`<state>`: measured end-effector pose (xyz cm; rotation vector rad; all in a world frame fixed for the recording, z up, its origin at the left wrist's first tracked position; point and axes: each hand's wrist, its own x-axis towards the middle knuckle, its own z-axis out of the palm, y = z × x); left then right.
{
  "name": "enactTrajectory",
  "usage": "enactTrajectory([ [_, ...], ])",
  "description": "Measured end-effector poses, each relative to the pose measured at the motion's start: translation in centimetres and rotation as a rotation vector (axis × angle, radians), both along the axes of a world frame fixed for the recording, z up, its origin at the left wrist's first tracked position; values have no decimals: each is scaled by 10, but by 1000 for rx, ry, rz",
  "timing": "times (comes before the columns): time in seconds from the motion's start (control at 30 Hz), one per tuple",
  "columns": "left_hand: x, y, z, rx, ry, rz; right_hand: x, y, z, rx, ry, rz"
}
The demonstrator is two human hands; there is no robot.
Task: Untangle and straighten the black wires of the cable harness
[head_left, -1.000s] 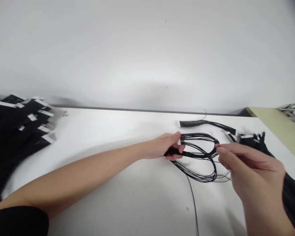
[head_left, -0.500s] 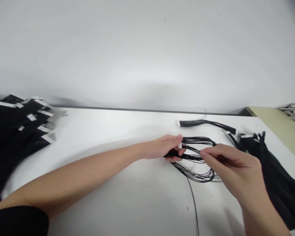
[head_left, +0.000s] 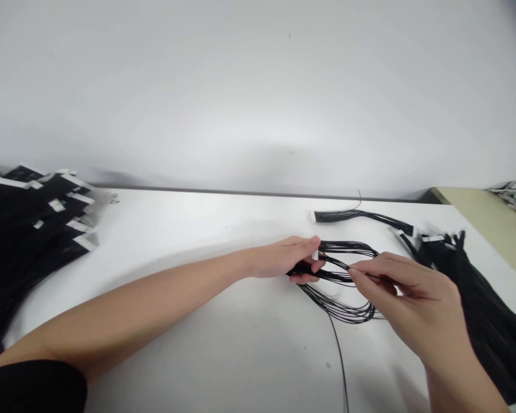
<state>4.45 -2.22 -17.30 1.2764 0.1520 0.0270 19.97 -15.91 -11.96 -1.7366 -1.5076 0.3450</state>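
- Here my left hand point(head_left: 290, 258) reaches out across the white table point(head_left: 198, 241) and pinches the coiled black wire bundle point(head_left: 348, 287) at its near end, thumb and fingers closed on it just by a small white connector point(head_left: 315, 256)
- My right hand point(head_left: 413, 292) comes in from the right, thumb and forefinger closed narrow on the strands at the middle of the loop
- The bundle lies as a loose loop on the table between my two hands, with one thin black wire point(head_left: 339, 355) trailing towards me
- Beyond it I see a second wire harness point(head_left: 361, 215) lying flat, apart from the loop
- A black heap of harnesses point(head_left: 477, 292) sits at the right, just behind my right hand
- Another pile of harnesses point(head_left: 30, 218) with white tags is far left, well apart
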Motion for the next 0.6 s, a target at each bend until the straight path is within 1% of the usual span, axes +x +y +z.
enactTrajectory([
  [0.23,0,0,1,23,-3,-8,0,0,1,3,-6,22],
  [0.33,0,0,1,23,-15,-17,1,0,-2,44,-45,9],
  [0.47,-1,0,1,16,-21,-23,2,2,-8,115,-155,14],
  [0.6,-2,-1,3,14,4,-17,-1,5,-13,153,-158,29],
])
